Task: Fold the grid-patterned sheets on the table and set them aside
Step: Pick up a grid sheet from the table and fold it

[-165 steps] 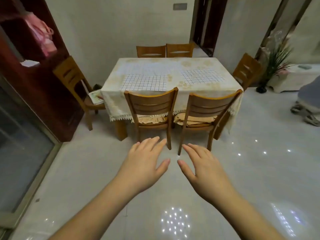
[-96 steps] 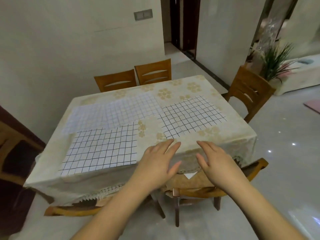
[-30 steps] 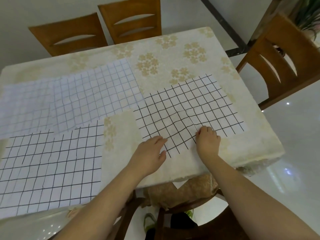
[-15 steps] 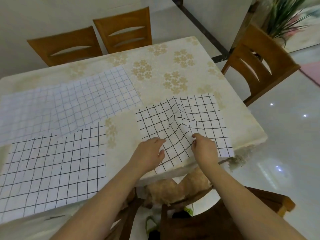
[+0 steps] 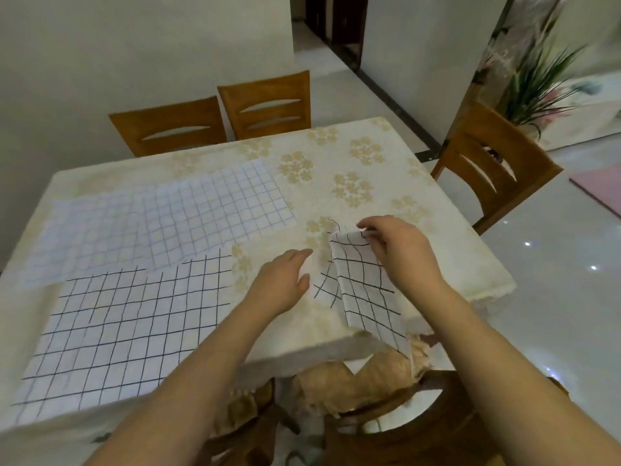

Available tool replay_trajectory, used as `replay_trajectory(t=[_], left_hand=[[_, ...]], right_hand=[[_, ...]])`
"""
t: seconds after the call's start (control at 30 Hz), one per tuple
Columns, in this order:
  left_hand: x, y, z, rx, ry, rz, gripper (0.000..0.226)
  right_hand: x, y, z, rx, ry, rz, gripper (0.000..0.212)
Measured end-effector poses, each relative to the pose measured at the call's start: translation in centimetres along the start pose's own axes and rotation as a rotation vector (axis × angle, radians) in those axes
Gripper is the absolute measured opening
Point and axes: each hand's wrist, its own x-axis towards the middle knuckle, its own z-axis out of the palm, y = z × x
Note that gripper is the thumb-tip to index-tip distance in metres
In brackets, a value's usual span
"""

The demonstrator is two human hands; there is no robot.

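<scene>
1. The table (image 5: pixel 369 163) carries every sheet, laid flat on its floral cloth, which gives a firm bed for creasing; chairs stand round it.
2. A pale-lined sheet (image 5: pixel 161 220) lies at the far left and a black-lined sheet (image 5: pixel 127 324) at the near left, its front edge just at the table's rim. Both are flat and not yet folded, so most of the task seems left to do.
3. The sheet in hand (image 5: pixel 363 290) sits at the near right edge of the table, its lower corner hanging past the rim. It is white with bold black grid lines, thin and limp. One side is lifted and turned over towards the left, so it stands in a narrow, doubled strip, probably a first fold across the middle.
4. The right hand (image 5: pixel 403 253) pinches the sheet's top edge between thumb and curled fingers, holding it raised to carry that side over.
5. The left hand (image 5: pixel 282 284) lies on the sheet's left part, fingers straight and close together, likely pinning it so that it does not slide.
</scene>
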Motion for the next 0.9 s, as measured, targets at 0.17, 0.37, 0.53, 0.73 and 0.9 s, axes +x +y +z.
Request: replay_trajectory(t=[0.17, 0.37, 0.53, 0.73, 0.9], left_hand=[[0.3, -0.8, -3.3, -0.064, 0.15, 0.037, 0.075], [0.5, -1.9, -6.3, 0.033, 0.123, 0.063, 0.09], [0.5, -3.5, -6.5, 0.046, -0.088, 0.091, 0.049], [-1.2, -4.3, -3.1, -0.251, -0.147, -0.033, 0.02], [-2.3, -4.9, -2.5, -0.342, -0.018, -0.152, 0.005]], right_hand=[[0.7, -3.1, -4.0, 0.215, -0.076, 0.005, 0.021], [0.2, -3.1, -6.2, 0.288, -0.089, 0.007, 0.021], [0.0, -2.4, -6.2, 0.373, -0.091, 0.073, 0.02], [-0.5, -1.0, -4.3, 0.498, -0.064, 0.189, 0.02], [-0.9, 1.7, -3.5, 0.431, -0.021, 0.303, 0.021]])
